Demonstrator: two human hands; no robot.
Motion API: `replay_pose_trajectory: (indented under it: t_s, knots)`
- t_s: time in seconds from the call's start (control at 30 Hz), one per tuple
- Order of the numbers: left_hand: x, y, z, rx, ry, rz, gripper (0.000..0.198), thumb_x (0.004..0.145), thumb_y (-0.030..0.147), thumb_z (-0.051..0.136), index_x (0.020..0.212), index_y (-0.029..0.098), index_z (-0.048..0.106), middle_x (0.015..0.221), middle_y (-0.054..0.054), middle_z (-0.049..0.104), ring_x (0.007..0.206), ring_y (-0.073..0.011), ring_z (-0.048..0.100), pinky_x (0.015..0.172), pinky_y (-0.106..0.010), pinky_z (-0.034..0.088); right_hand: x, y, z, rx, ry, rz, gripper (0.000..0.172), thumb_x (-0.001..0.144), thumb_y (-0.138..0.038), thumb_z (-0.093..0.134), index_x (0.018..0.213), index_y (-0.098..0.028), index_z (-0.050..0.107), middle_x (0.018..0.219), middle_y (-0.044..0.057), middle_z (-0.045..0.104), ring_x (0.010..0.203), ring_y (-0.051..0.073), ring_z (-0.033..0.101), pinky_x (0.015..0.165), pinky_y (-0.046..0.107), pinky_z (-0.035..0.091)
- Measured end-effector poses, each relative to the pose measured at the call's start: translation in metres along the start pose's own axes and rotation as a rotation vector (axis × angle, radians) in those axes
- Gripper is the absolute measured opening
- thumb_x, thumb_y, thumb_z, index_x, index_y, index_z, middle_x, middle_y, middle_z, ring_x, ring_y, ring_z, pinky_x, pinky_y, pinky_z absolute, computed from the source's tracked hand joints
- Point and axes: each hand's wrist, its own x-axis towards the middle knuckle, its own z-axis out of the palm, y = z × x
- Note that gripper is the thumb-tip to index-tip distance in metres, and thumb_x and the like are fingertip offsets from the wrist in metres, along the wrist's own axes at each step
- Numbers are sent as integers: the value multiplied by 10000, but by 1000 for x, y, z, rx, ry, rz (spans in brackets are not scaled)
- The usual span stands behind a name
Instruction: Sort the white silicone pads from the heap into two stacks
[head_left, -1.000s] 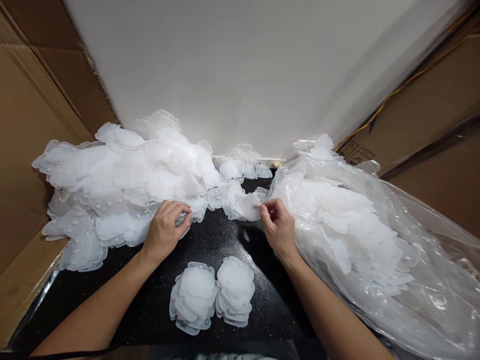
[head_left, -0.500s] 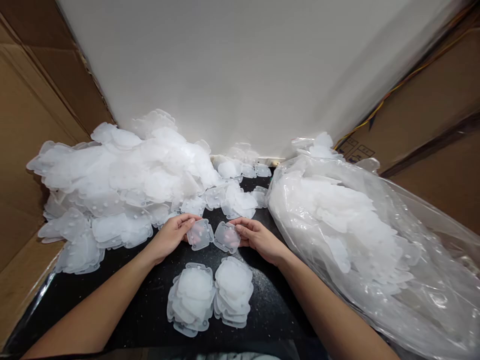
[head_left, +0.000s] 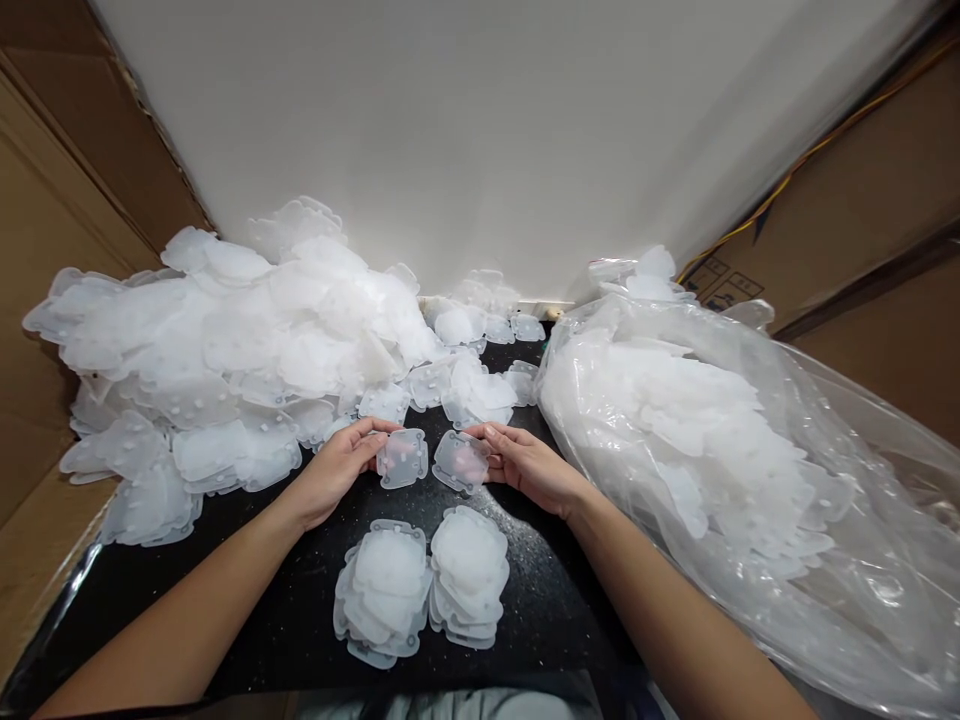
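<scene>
Between thumb and fingers, my left hand (head_left: 346, 460) pinches a thin translucent plastic piece (head_left: 403, 459), squarish with rounded corners and small raised dots. My right hand (head_left: 523, 462) grips a similar plastic sheet (head_left: 459, 463) by its right edge. A small gap separates the two pieces, both held above the black tabletop (head_left: 277, 570). Nearer to me lie two uneven stacks of the same pieces, a left stack (head_left: 384, 590) and a right stack (head_left: 469, 577), side by side. Fingers behind each held piece show only dimly through it.
A large heap of these pieces (head_left: 225, 340) covers the back left. Loose pieces (head_left: 480, 390) lie at the back middle. On the right, a clear plastic bag (head_left: 847, 600) holds many more. Cardboard (head_left: 60, 180) flanks the left side, and a pale wall (head_left: 480, 150) stands behind.
The two held pieces have turned slightly and moved a little apart. Both hands keep their pinch. The view has shifted slightly; the stacks look unchanged.
</scene>
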Motion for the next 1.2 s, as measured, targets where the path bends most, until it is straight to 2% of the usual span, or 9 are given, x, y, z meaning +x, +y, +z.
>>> replay_pose_trajectory:
  t_s: [0.13,0.4,0.5,0.67,1.03,1.2]
  knots:
    - [0,-1,0,-28,-2,-15,471,767,524,674,1080,172,655,862,-32,679,792,-176,590,778,-314,464,0,0,-1,-3,-8,-8,422,720,-536,778,957,-194,709,830,17,661,732,120,629,776,313,557]
    - [1,-5,-2,-79,-40,-18,546,794,606,636,1155,195,634,1094,-88,706,1052,-256,614,940,-387,456,0,1,-1,-7,-35,-31,400,773,-524,737,977,-183,694,826,21,646,703,112,593,774,320,546]
    - [1,-5,-3,-72,-47,-9,561,813,630,603,1170,199,636,1176,-108,687,1139,-283,589,984,-406,435,-1,0,0,-7,-31,-22,423,743,-542,755,962,-185,696,816,19,642,697,112,584,766,317,545]
    - [0,-6,-4,-73,-61,3,603,823,678,550,1185,202,627,1183,-121,686,1154,-296,587,1009,-439,419,-2,-1,1,-20,1,7,474,679,-569,791,945,-187,700,792,3,606,689,105,565,755,309,542]
    - [-1,-4,-3,-64,-66,7,603,827,682,540,1174,194,609,1157,-122,693,1122,-277,597,980,-411,434,-2,0,1,-35,-15,-8,441,725,-557,761,959,-189,697,811,8,602,714,113,557,782,324,530]
    - [-1,-3,-3,-64,-67,11,573,835,666,542,1155,197,618,1166,-119,690,1134,-279,594,977,-408,436,-2,-1,2,-23,-17,-20,442,698,-560,779,933,-193,706,820,12,621,720,116,564,774,319,530]
